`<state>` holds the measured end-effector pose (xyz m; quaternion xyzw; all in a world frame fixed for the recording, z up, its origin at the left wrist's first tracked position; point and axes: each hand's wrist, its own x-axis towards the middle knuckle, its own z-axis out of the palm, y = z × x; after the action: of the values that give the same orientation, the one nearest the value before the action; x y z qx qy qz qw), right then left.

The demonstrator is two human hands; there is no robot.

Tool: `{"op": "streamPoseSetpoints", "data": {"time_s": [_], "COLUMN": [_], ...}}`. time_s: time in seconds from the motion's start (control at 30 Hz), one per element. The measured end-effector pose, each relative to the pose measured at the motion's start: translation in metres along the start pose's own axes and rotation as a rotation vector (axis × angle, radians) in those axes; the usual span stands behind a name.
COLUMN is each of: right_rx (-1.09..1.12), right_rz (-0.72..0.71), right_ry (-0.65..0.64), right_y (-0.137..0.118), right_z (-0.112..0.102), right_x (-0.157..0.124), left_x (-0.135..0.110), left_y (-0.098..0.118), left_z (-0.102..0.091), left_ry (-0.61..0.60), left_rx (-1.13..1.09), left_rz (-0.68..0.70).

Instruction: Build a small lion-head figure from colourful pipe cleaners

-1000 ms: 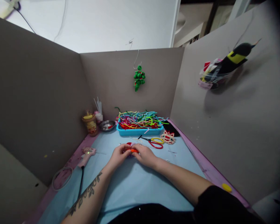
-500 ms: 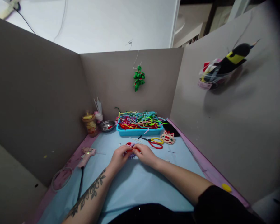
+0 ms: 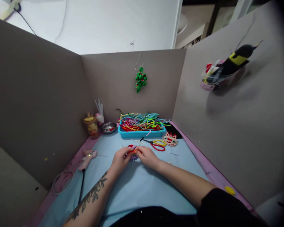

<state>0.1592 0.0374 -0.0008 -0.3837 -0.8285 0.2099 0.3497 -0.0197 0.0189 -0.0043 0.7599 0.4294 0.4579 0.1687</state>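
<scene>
My left hand (image 3: 121, 158) and my right hand (image 3: 147, 155) meet over the middle of the blue cloth, their fingertips pinched close together. Between them is a small purple and red fuzzy pipe-cleaner piece (image 3: 133, 157), with a bit of orange at the fingertips. Fingers cover much of it, so its full shape is hidden. Just beyond my right hand lie scissors (image 3: 157, 144) with yellow and red handles. A cream and red pipe-cleaner piece (image 3: 170, 139) rests to their right.
A blue tray (image 3: 142, 134) heaped with colourful pipe cleaners stands at the back. A steel bowl (image 3: 109, 127), a lidded cup (image 3: 91, 126) and a pink glue gun (image 3: 87, 160) are on the left. Grey panels surround the table; a green ornament (image 3: 141, 80) hangs behind.
The fingertips have shifted very slightly, and the orange bit between them looks smaller. Both arms and everything on the table stay where they were.
</scene>
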Motion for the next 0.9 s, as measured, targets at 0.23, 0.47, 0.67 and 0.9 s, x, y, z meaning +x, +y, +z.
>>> {"op": "streamPoseSetpoints", "data": {"time_s": [0.23, 0.47, 0.67, 0.9], "right_rx": [-0.083, -0.09, -0.103, -0.139], "right_rz": [-0.027, -0.028, -0.061, -0.147], "right_ry": [-0.017, 0.019, 0.047, 0.078], "right_y": [0.005, 0.001, 0.003, 0.004], "right_z": [0.003, 0.002, 0.002, 0.001], "right_x": [0.001, 0.001, 0.0, -0.002], "left_x": [-0.001, 0.0, 0.002, 0.005], "left_y": [-0.004, 0.002, 0.005, 0.007], "left_z": [0.001, 0.0, -0.001, -0.001], "left_ry": [0.001, -0.043, -0.076, -0.097], "left_rx": [0.031, 0.006, -0.063, -0.152], "left_rz": [0.032, -0.046, -0.13, -0.214]}}
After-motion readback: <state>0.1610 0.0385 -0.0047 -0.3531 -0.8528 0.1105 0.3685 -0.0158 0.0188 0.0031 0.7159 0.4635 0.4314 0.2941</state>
